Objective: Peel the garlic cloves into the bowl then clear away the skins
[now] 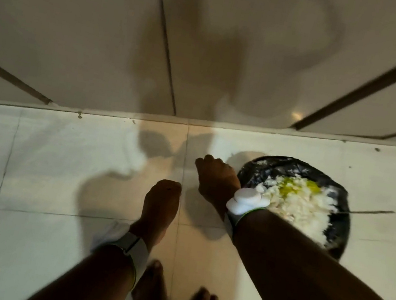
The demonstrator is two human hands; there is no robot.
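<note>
Since white papery garlic skins [297, 208] already fill the black-lined round bin [341, 192] by the floor's wall edge, clearing seems nearly done; both grips, right hand [215, 179] and left hand [160, 203], curl downward, contents hidden—next, releasing any remaining skins.

Bare tiled floor [58, 165] lies open left of the hands; the black-lined bin [340, 200] of skins [297, 205] blocks the right; the wall [81, 25] closes ahead.

- One camera sits on the person's head.
- It looks steeply down at the tiled floor [58, 165] and wall foot, from standing height.
</note>
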